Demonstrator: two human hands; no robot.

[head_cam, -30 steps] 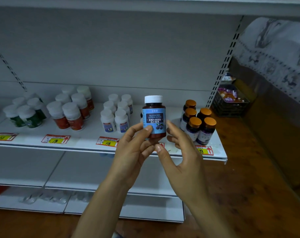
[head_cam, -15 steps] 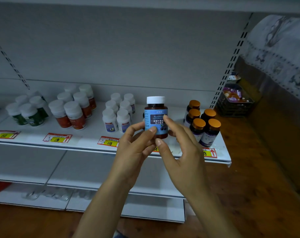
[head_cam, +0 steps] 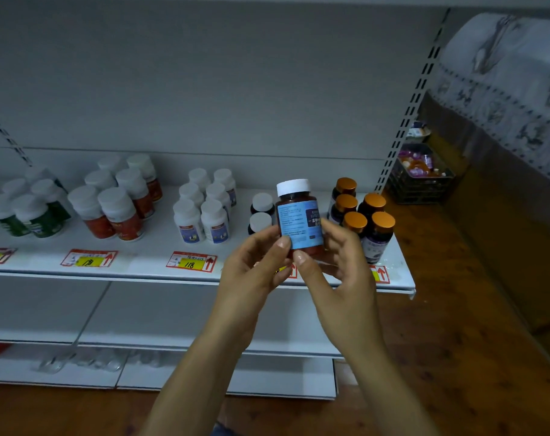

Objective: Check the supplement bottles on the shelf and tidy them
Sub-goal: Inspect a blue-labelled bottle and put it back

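Supplement bottle (head_cam: 299,221) stands upright in the air before the shelf (head_cam: 154,247); my left hand (head_cam: 255,269) and right hand (head_cam: 339,262) both pinch its lower part with fingertips, I think so the small print faces me; behind it wait two same bottles (head_cam: 261,212)

Held bottle (head_cam: 300,228) is showing a white cap, amber body and blue label; far-right bottles (head_cam: 355,220) are showing orange caps, dark bodies.
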